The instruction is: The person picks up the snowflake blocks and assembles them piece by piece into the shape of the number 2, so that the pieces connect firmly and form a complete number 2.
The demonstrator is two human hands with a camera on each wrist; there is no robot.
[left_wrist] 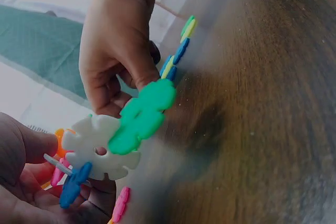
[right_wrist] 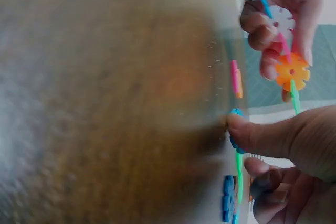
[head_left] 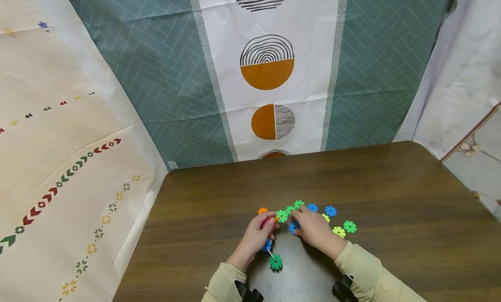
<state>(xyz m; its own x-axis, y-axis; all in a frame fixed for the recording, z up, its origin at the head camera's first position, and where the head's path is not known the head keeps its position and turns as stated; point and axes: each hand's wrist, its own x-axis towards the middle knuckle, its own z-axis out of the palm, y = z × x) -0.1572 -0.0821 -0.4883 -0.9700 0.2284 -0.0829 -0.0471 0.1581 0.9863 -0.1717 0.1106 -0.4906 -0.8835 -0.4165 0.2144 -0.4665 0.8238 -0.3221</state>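
My left hand [head_left: 258, 232] grips a chain of notched plastic connector discs slotted edge to edge. In the right wrist view, the chain shows a white disc [right_wrist: 283, 20], a pink disc [right_wrist: 284, 45], an orange disc [right_wrist: 293, 72] and a green end piece [right_wrist: 295, 97]. A green disc [head_left: 275, 262] hangs at the chain's near end. With thumb and fingers, my right hand [head_left: 315, 232] pinches a blue notched disc [head_left: 293, 226] at the tabletop, just right of the chain. Part of that disc is hidden by the thumb in the right wrist view.
Loose discs lie on the brown table [head_left: 211, 193] behind and right of my right hand: a blue disc [head_left: 330, 211], a green disc [head_left: 350, 226], a yellow disc [head_left: 338, 232] and several others. An orange disc [head_left: 262, 210] lies behind my left hand. Patterned cloths hang around the table.
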